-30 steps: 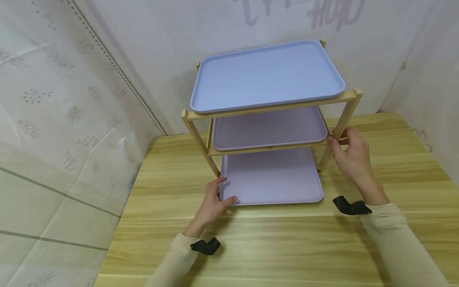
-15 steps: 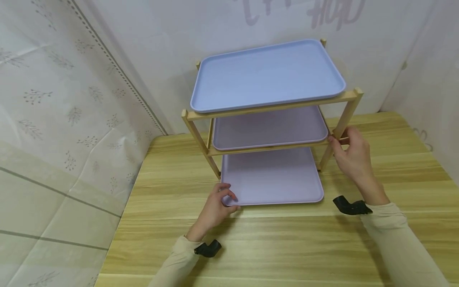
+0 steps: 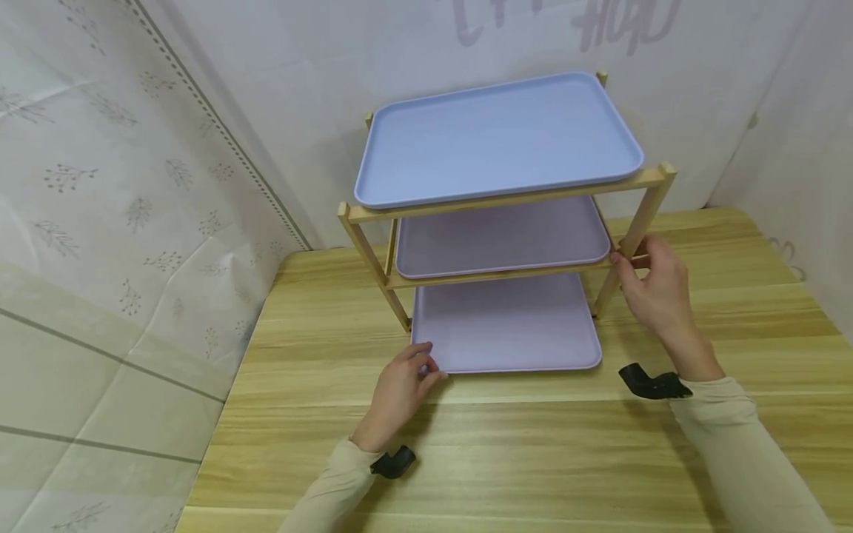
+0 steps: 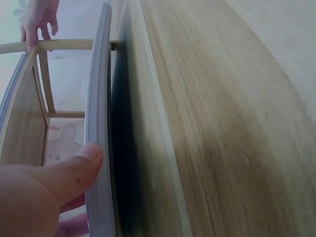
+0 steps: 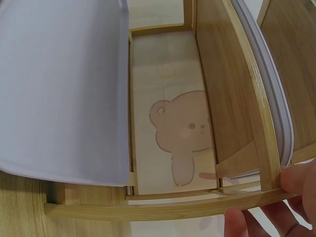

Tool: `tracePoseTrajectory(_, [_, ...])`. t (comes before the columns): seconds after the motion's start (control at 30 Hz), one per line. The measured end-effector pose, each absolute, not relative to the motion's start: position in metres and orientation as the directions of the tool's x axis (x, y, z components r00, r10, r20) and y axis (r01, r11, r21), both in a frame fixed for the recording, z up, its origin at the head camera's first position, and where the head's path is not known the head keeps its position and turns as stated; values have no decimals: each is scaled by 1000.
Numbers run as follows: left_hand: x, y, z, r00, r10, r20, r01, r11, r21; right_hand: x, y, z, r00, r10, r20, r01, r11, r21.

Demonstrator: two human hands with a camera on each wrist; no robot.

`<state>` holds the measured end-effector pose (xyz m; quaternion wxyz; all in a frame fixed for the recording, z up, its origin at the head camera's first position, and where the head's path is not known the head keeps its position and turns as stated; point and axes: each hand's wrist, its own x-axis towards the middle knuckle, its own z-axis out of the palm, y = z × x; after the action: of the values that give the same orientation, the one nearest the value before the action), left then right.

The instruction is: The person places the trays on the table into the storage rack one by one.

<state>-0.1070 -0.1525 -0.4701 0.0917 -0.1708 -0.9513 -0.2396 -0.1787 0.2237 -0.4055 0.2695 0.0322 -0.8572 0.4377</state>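
With my left hand (image 3: 400, 389) pinching the near corner of the flat lilac plastic tray (image 3: 506, 326) lying on the table under the three-tier bamboo rack (image 3: 638, 215), my right hand (image 3: 653, 289) should grip the rack's front post firmly while I slide the tray level.

Long beige sleeves to both wrists; small black camera mount strapped at each cuff; hands bare, ungloved.

A home corner: wooden table (image 3: 533, 444), floral curtain (image 3: 100, 222) at nine o'clock, bamboo rack (image 3: 640, 215) of trays at twelve.
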Motion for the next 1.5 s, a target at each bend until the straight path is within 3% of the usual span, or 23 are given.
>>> tracePoseTrajectory(0.33, [-117,-142,-471,-916,231,329,328,903,277,-180,224,-407,-846,180,502,-299,620,-726])
tracePoseTrajectory(0.6, [-134,-136,-477,-851,240,468,336,932,133,-181,223,-407,-836,180,518,-315,615,-723])
tracePoseTrajectory(0.83, [-145,-131,-477,-837,261,480,323,945,51,-181,222,-407,-838,177,517,-321,607,-727])
tracePoseTrajectory(1.5, [-165,-126,-476,-874,240,423,275,961,24,-181,223,-409,-834,181,522,-325,604,-728])
